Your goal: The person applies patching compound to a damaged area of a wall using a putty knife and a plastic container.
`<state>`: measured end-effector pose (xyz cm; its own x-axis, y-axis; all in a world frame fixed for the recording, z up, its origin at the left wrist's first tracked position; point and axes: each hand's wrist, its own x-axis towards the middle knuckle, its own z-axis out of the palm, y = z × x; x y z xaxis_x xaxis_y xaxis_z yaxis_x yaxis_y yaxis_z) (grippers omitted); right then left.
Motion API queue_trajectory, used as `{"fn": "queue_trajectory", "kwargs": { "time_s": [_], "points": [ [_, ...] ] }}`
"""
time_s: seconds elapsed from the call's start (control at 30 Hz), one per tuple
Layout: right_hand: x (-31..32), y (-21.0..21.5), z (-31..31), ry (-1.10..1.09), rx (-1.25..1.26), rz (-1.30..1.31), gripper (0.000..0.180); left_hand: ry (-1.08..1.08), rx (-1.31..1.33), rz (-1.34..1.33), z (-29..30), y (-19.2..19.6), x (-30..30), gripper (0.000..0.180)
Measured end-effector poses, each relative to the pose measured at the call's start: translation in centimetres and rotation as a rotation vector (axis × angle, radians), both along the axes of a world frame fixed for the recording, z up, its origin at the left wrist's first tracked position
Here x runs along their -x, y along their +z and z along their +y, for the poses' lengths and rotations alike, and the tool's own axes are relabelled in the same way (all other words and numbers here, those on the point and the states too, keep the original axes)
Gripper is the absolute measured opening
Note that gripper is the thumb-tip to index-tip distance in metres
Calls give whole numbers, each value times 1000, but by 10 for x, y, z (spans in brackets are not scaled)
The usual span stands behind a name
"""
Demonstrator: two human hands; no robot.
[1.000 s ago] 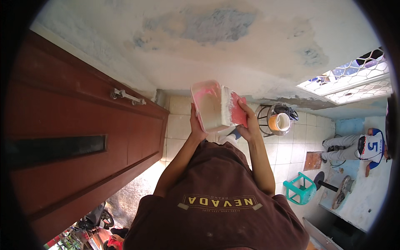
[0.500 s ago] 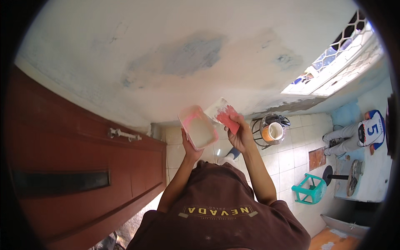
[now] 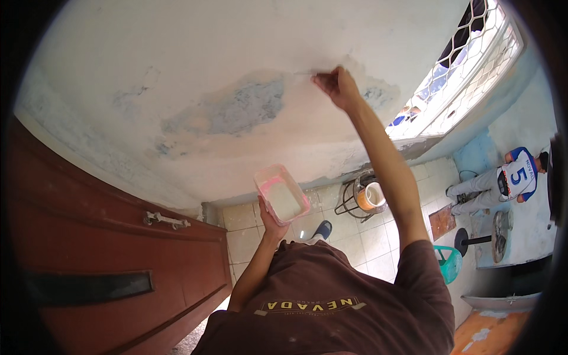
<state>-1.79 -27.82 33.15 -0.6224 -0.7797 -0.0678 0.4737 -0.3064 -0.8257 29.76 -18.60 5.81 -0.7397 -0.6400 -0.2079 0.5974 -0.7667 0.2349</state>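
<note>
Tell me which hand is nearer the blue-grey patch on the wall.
Right. The right hand is raised against the wall, just right of the blue-grey patch. The left hand is well below it, holding the pink tray near the chest.

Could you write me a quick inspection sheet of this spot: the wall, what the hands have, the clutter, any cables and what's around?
Surface: wall, pale, with blue-grey patches of worn paint.
Job's things: pink tray holding whitish paste; a thin tool at the wall, too small to identify.
Clutter: metal stand with an orange-rimmed bucket, green stool, floor fan.
Grip: left hand supports the tray from below; right hand is closed on the tool, raised to the wall.
Cables: nothing seen.
Surroundings: red-brown door, grilled window, tiled floor.
</note>
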Motion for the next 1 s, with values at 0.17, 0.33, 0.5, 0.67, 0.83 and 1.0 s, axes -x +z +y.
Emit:
{"fn": "queue_trajectory", "kwargs": {
  "time_s": [0.17, 0.33, 0.5, 0.67, 0.83, 1.0],
  "points": [
    [27, 101, -33, 158, 159, 92, 49, 94, 5, -8, -1, -3, -10, 69],
    [5, 134, -4, 185, 281, 243, 40, 80, -46, 27, 1, -13, -29, 70],
    [-16, 51, 41, 3, 78, 353, 33, 88, -26, 18, 2, -3, -37, 69],
    [10, -20, 26, 24, -88, 207, 38, 120, 7, 54, 2, 9, -52, 67],
    [26, 70, -36, 207, 114, 270, 43, 155, -1, -15, -1, -4, -60, 66],
    [-35, 126, -17, 177, 231, 314, 30, 159, 8, -55, -1, -9, -69, 69]
  ]
}}
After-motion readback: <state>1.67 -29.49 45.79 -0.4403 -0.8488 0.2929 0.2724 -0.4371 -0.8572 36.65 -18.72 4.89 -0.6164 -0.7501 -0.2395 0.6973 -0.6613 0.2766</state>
